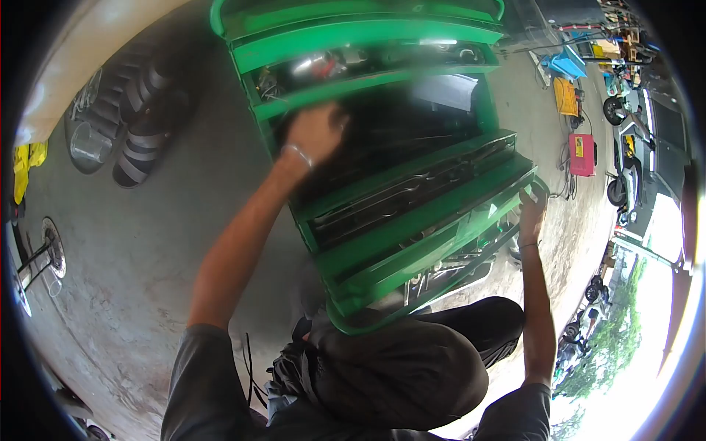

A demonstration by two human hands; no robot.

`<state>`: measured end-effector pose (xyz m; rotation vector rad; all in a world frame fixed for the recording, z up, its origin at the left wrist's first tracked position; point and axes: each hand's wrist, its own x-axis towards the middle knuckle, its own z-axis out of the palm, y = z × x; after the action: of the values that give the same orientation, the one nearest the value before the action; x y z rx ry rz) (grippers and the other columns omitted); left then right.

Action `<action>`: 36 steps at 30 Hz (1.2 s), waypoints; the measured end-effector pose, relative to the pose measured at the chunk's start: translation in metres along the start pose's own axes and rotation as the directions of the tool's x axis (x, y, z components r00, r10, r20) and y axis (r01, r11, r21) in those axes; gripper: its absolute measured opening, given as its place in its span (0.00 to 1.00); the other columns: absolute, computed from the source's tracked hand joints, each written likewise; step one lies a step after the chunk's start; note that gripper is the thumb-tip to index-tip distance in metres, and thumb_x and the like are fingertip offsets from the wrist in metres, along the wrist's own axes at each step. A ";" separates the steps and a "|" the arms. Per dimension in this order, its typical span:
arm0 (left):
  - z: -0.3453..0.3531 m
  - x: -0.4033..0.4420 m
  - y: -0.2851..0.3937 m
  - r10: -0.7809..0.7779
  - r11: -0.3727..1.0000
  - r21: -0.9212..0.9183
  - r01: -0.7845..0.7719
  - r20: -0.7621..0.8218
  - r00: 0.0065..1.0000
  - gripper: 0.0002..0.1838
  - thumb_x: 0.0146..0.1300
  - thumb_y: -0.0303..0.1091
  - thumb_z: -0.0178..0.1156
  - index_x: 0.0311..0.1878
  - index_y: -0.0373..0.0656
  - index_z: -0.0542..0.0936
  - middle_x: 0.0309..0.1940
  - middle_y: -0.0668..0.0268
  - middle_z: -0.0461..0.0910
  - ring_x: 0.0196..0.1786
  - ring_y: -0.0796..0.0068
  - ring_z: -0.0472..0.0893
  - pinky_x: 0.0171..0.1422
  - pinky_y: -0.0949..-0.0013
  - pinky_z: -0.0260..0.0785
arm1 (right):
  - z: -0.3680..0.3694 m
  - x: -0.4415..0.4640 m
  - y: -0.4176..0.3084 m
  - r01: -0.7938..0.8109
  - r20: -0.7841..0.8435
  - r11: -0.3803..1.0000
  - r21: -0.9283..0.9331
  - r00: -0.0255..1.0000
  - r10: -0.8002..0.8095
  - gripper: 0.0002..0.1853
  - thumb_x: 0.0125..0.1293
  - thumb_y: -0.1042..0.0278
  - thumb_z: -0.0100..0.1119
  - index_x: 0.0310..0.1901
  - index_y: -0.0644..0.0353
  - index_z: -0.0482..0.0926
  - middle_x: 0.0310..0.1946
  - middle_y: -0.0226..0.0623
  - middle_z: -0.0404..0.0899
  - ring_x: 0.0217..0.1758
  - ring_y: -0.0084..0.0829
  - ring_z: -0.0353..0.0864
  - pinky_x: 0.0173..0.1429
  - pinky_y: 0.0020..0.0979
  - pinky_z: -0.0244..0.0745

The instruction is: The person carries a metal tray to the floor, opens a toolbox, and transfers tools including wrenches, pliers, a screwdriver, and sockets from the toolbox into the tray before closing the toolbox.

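Note:
A green metal cantilever toolbox stands unfolded before me, its trays spread to both sides of a deep, dark middle compartment. My left hand reaches over that compartment near its left end; its fingers are blurred, and I cannot make out anything in them. At the right end of the near tray, my right hand has its fingers curled over the green edge. Wrenches lie in the inner near tray. The far tray holds small metal parts and a clear-and-red item.
Dark sandals and a clear plastic cup are on the concrete floor to the left. On the right sit a red box-shaped device, a yellow item and parked scooters. My bent knee is close to the toolbox.

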<state>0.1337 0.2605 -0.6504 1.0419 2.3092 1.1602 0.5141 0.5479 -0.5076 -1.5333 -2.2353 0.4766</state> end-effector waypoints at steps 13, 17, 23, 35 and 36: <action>0.005 0.006 -0.005 0.046 0.981 0.186 -0.061 0.085 0.995 0.15 0.65 0.44 0.63 0.47 0.43 0.84 0.44 0.52 0.85 0.48 0.46 0.83 0.55 0.53 0.75 | -0.001 -0.017 -0.034 -0.004 -0.028 0.991 -0.137 1.000 0.000 0.15 0.65 0.59 0.60 0.50 0.56 0.82 0.49 0.41 0.80 0.49 0.43 0.80 0.56 0.43 0.73; 0.002 0.005 -0.002 0.044 0.980 0.190 -0.057 0.073 0.996 0.15 0.64 0.43 0.65 0.47 0.43 0.84 0.44 0.52 0.85 0.50 0.46 0.83 0.55 0.54 0.75 | 0.002 -0.018 -0.032 -0.005 -0.052 0.996 -0.093 0.999 0.000 0.16 0.65 0.56 0.59 0.49 0.54 0.82 0.50 0.42 0.80 0.52 0.48 0.78 0.60 0.45 0.70; -0.003 0.000 0.017 0.144 0.960 0.235 -0.151 0.049 0.988 0.13 0.63 0.39 0.67 0.47 0.43 0.85 0.45 0.53 0.86 0.50 0.47 0.83 0.57 0.57 0.75 | 0.001 -0.022 -0.041 -0.038 -0.085 0.999 -0.022 0.996 0.036 0.15 0.64 0.57 0.58 0.48 0.53 0.83 0.51 0.44 0.79 0.54 0.51 0.77 0.63 0.44 0.69; -0.023 -0.036 0.085 0.052 0.986 -0.160 -0.048 0.025 0.998 0.14 0.67 0.35 0.67 0.50 0.37 0.84 0.42 0.60 0.85 0.41 0.76 0.83 0.46 0.73 0.76 | -0.001 -0.021 -0.044 -0.012 -0.104 1.000 -0.021 0.995 0.010 0.14 0.64 0.58 0.57 0.45 0.52 0.85 0.50 0.44 0.80 0.53 0.51 0.78 0.61 0.43 0.69; -0.025 -0.040 0.087 0.048 0.986 -0.160 -0.044 0.021 0.999 0.14 0.67 0.35 0.67 0.50 0.37 0.84 0.42 0.60 0.85 0.41 0.76 0.83 0.46 0.73 0.76 | 0.000 -0.021 -0.044 -0.008 -0.100 1.000 -0.021 0.995 0.006 0.14 0.64 0.58 0.57 0.45 0.52 0.85 0.50 0.44 0.80 0.53 0.51 0.78 0.61 0.43 0.69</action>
<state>0.1854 0.2516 -0.5660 1.0490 2.1431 1.3179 0.4861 0.5131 -0.4888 -1.5408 -2.1663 0.3704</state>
